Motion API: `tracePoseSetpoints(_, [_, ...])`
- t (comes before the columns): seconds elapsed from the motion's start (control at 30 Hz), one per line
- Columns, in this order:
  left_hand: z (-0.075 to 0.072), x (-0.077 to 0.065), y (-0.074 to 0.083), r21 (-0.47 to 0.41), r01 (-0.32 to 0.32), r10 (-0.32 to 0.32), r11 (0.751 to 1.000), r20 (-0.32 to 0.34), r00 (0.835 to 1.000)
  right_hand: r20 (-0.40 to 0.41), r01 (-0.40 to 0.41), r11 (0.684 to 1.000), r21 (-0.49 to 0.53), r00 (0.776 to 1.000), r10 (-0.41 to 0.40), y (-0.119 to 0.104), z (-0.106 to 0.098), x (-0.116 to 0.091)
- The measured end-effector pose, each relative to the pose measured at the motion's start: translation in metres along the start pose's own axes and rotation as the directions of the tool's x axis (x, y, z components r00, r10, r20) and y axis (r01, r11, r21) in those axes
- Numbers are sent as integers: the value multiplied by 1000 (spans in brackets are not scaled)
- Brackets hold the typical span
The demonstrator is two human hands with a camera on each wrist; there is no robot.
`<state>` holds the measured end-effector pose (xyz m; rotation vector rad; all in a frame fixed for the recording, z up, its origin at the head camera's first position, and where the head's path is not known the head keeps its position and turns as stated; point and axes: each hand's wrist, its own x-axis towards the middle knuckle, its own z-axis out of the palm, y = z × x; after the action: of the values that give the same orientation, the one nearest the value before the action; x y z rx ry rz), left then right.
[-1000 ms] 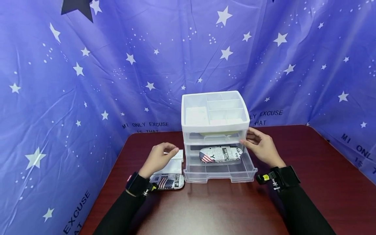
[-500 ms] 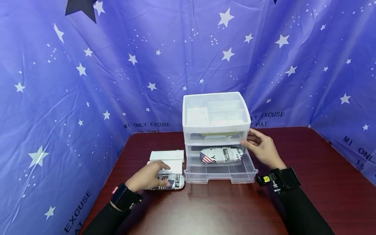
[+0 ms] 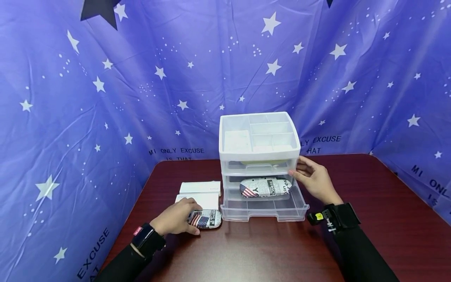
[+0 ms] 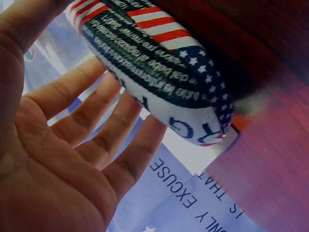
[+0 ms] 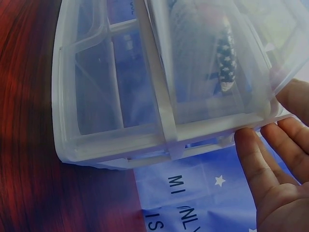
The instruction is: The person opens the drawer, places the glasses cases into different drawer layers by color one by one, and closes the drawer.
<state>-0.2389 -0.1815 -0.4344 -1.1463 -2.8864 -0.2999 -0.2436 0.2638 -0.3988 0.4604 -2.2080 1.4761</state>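
A glasses case (image 3: 206, 219) with newspaper and flag print lies on the table left of a clear plastic drawer unit (image 3: 260, 153). My left hand (image 3: 177, 216) grips its left end, thumb along the near edge and fingers along the far one. In the left wrist view the case (image 4: 164, 63) spans between thumb and fingers (image 4: 137, 147). My right hand (image 3: 317, 178) holds the unit's right front corner, thumb at the front and fingers on the side frame. A second printed glasses case (image 3: 266, 187) lies in the pulled-out lower drawer (image 3: 260, 213).
Two white flat boxes (image 3: 200, 188) lie behind the left glasses case, beside the drawer unit. Something yellowish shows inside the closed upper drawer (image 3: 234, 167). The unit's top tray (image 3: 258, 152) has compartments. A blue star-print curtain (image 3: 197, 78) hangs behind the dark red table (image 3: 267, 254).
My left hand has come down and toward me from above the white boxes, and now takes hold of the near glasses case. The right hand stays at the drawer unit's corner.
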Motion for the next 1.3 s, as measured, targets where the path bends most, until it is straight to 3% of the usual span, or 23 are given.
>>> tracePoseSetpoints(0.53, [8,6,-4,73,-58,60,996,-20,998,1,6,1000,6,1000,-6,-2,0,-1])
tracePoseSetpoints(0.87, [10,6,-5,41,-35,35,999,2,999,-6,-14,999,39,1000,14,1,2,-2])
tracePoseSetpoints(1.13, [9,3,-6,29,-40,41,999,-9,999,-1,-1,999,51,1000,1,30,1,2])
tracePoseSetpoints(1.3, [1,4,-8,18,-55,56,998,-47,997,-8,17,998,52,1000,-17,32,0,1])
